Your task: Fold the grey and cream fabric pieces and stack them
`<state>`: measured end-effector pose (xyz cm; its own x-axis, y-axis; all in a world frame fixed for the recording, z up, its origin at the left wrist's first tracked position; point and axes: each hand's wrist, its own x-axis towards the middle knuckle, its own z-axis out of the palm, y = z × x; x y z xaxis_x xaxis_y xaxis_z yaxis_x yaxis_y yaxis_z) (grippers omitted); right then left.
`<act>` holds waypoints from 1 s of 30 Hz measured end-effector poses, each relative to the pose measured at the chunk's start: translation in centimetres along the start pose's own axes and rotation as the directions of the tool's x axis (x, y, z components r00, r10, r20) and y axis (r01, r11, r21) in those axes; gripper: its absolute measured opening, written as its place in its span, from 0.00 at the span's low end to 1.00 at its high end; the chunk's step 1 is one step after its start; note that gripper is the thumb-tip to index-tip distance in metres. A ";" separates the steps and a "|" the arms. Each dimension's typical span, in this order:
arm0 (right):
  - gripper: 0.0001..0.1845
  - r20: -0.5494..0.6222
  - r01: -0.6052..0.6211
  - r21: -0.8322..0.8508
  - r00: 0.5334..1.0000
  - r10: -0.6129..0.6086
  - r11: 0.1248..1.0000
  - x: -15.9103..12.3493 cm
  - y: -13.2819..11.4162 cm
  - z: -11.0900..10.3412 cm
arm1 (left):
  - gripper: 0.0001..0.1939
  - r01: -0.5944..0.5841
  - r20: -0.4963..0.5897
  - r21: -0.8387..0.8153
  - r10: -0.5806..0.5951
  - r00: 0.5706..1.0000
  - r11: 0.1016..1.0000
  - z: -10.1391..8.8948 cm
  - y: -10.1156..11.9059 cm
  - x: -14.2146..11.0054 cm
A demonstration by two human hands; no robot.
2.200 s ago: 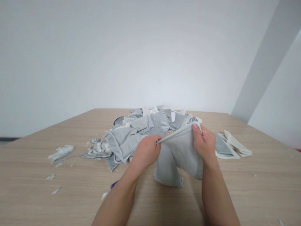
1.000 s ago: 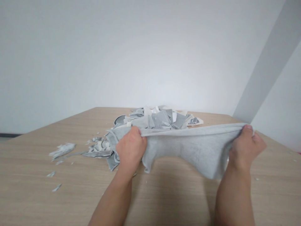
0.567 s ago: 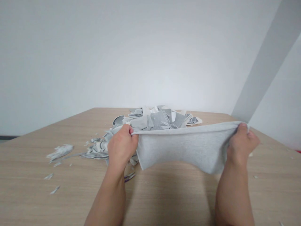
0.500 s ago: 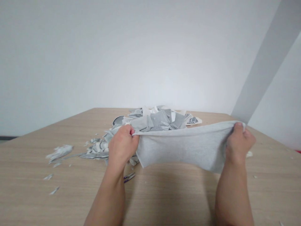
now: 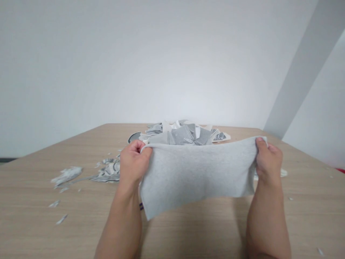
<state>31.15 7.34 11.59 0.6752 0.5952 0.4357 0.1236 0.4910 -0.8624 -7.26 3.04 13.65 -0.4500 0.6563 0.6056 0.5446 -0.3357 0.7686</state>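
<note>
Pinching a grey cloth (image 5: 198, 174) by its top corners, the left hand (image 5: 134, 162) and right hand (image 5: 269, 159) hold it spread over the table (image 5: 194, 237). Its facing side is mottled grey throughout. A heap (image 5: 185, 135) lies behind it, striped scraps (image 5: 109, 173) left of the left hand. A purple thing (image 5: 141, 206) by the left forearm is mostly hidden.

Plain pale wall (image 5: 161, 64), brightest near its middle, darker grey band (image 5: 295, 68) slanting across the right, broad light wood-grain table (image 5: 35, 233) below.
</note>
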 end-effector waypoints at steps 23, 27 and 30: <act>0.18 -0.297 0.075 0.242 0.955 0.001 0.967 0.0 -1.5 0.8 | 0.08 0.099 -0.010 -0.200 -0.103 0.995 0.975 0.4 0.5 0.1; 0.19 -0.318 0.076 0.188 0.948 -0.013 0.979 0.1 -1.3 0.6 | 0.09 0.103 -0.009 -0.185 -0.107 0.994 0.977 0.5 0.4 0.1; 0.18 -0.299 0.057 0.164 0.954 -0.006 0.985 0.2 -1.1 0.5 | 0.09 0.104 -0.011 -0.177 -0.108 0.994 0.979 0.5 0.4 0.2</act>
<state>30.83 7.23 12.79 0.8610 0.3749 0.3438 0.0415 0.6218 -0.7821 -6.81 3.34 13.99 -0.5140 0.6812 0.5213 0.3605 -0.3799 0.8519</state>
